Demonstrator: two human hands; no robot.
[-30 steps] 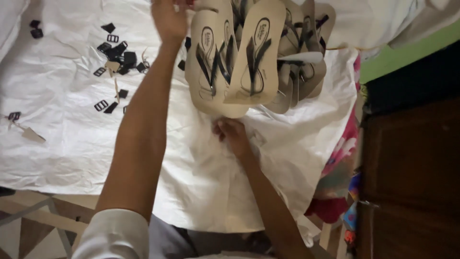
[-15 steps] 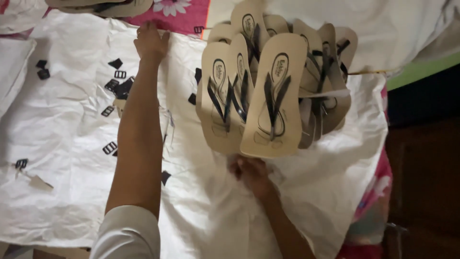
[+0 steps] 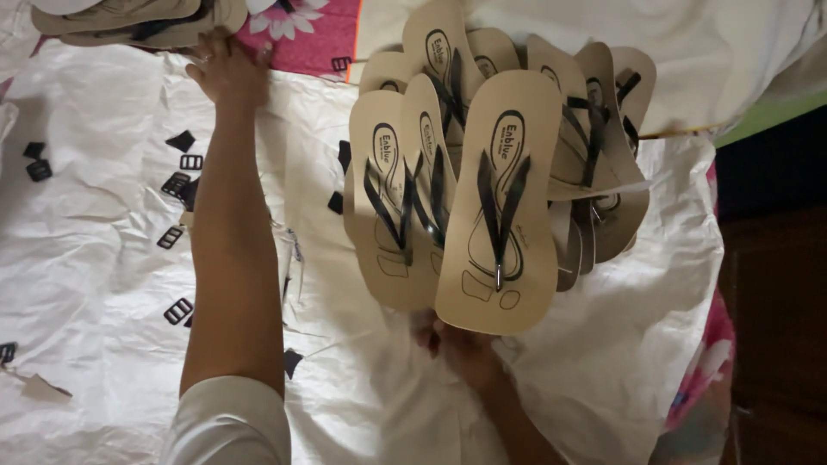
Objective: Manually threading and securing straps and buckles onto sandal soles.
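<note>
A pile of several beige flip-flop sandals with black straps (image 3: 495,202) lies fanned out on a white plastic sheet (image 3: 95,258). My right hand (image 3: 457,343) is at the heel of the front sandal, its fingers partly hidden under the sole. My left arm stretches to the far left, where my left hand (image 3: 226,73) rests with fingers spread, fingertips touching the edge of a second stack of beige sandals (image 3: 129,19). Whether either hand grips a sandal is not clear.
Small black plastic buckles (image 3: 178,183) and strap pieces (image 3: 39,164) are scattered over the sheet left of my arm. A pink flowered cloth (image 3: 301,34) lies beyond the sheet. Dark wooden furniture (image 3: 775,301) stands at the right edge.
My left hand has reached farther away, up to the second sandal stack. The view has tilted, so the pile and my right hand sit lower in frame. The right hand stays at the pile's heel end.
</note>
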